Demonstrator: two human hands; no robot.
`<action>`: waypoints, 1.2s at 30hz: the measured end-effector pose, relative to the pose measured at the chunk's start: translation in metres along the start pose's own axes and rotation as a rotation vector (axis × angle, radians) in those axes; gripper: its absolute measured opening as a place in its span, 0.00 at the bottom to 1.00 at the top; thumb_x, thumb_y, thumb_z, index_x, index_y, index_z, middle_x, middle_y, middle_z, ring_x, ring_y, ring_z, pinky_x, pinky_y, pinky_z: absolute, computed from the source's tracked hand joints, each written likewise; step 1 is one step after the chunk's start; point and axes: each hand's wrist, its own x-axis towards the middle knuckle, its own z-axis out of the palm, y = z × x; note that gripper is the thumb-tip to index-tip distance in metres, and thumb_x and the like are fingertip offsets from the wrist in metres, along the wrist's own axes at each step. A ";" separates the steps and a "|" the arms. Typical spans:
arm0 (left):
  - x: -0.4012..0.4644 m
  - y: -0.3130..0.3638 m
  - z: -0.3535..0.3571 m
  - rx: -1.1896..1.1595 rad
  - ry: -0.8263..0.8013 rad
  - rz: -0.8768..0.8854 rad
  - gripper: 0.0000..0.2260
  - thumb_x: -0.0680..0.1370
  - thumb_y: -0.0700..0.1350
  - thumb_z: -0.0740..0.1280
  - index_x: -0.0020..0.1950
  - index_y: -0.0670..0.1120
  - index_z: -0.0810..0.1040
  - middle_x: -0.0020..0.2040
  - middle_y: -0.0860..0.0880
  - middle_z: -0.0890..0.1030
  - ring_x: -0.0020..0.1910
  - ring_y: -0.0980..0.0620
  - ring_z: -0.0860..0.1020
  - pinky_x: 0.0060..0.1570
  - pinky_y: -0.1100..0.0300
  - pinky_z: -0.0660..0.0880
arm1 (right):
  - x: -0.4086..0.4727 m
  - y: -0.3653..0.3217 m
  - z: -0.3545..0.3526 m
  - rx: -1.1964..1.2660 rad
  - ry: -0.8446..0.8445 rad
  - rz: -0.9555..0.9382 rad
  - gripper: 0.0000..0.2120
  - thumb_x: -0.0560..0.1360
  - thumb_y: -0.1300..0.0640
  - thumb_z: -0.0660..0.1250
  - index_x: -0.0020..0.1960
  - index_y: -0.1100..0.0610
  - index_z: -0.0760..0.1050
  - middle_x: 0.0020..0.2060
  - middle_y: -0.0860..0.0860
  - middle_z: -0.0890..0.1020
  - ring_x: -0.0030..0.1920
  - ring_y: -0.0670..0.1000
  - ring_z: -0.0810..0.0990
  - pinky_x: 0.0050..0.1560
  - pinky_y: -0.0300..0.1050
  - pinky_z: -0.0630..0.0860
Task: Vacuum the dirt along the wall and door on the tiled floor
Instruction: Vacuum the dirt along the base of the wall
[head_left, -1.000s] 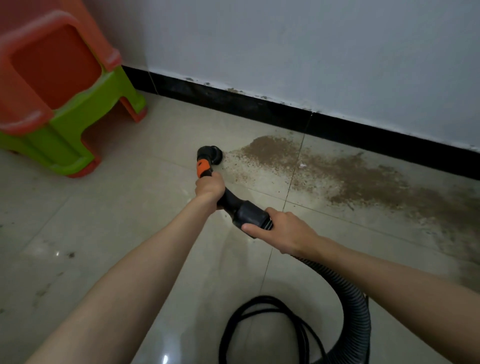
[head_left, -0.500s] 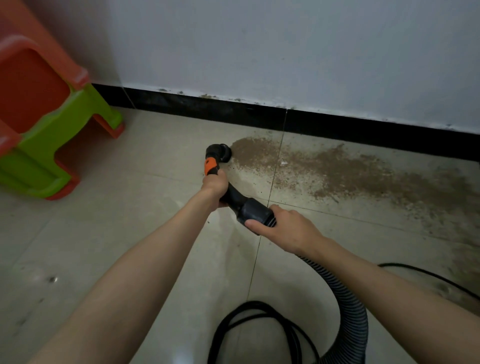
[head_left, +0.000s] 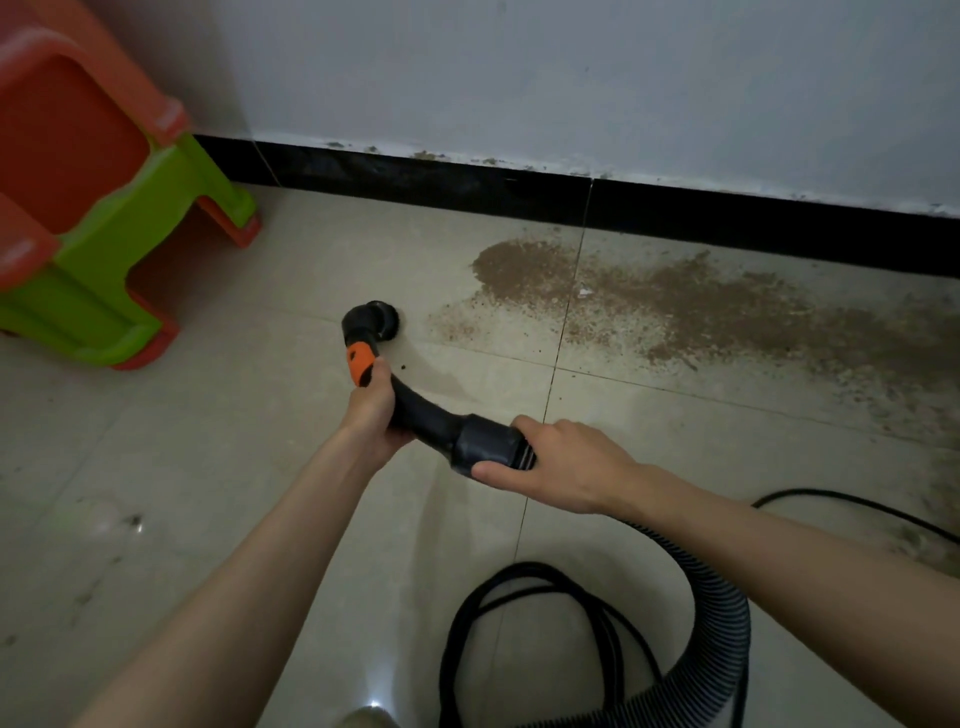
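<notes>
A black vacuum nozzle (head_left: 375, 321) with an orange band rests on the beige tiled floor, left of a wide brown dirt patch (head_left: 644, 301). The dirt runs rightward along the black skirting (head_left: 675, 215) under the white wall. My left hand (head_left: 371, 408) grips the curved black wand just below the orange band. My right hand (head_left: 563, 465) holds the thick black cuff (head_left: 485, 447) where the ribbed hose (head_left: 722, 629) joins. The nozzle's mouth faces the floor and is hidden.
Stacked orange and green plastic stools (head_left: 98, 208) stand at the left against the wall. A coiled black power cord (head_left: 550, 623) lies on the floor near my feet, and another stretch of cord (head_left: 852, 506) runs off right. Small specks mark the left tiles.
The nozzle has drawn back left from the dirt's edge, leaving a gap and a cleaner strip of tile. The view shifted, so the stools and cord show more.
</notes>
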 end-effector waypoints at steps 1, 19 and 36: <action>-0.001 -0.003 -0.002 0.009 0.006 0.003 0.26 0.81 0.55 0.56 0.75 0.45 0.56 0.66 0.40 0.70 0.60 0.38 0.74 0.51 0.43 0.75 | -0.002 -0.001 0.001 -0.014 -0.016 0.000 0.29 0.72 0.25 0.54 0.54 0.49 0.67 0.36 0.44 0.71 0.35 0.43 0.70 0.32 0.41 0.63; -0.021 -0.011 0.071 0.277 -0.204 -0.044 0.14 0.82 0.53 0.55 0.59 0.44 0.62 0.45 0.45 0.74 0.42 0.48 0.75 0.37 0.52 0.74 | -0.006 -0.001 -0.004 0.063 0.186 0.189 0.20 0.71 0.38 0.66 0.51 0.52 0.65 0.34 0.44 0.70 0.36 0.51 0.72 0.31 0.44 0.63; 0.024 0.048 -0.014 0.130 0.199 0.178 0.24 0.81 0.59 0.52 0.67 0.42 0.65 0.54 0.44 0.72 0.53 0.42 0.74 0.37 0.51 0.74 | 0.082 -0.068 0.010 0.185 0.208 -0.049 0.19 0.74 0.35 0.61 0.53 0.49 0.71 0.33 0.45 0.72 0.39 0.55 0.75 0.32 0.44 0.63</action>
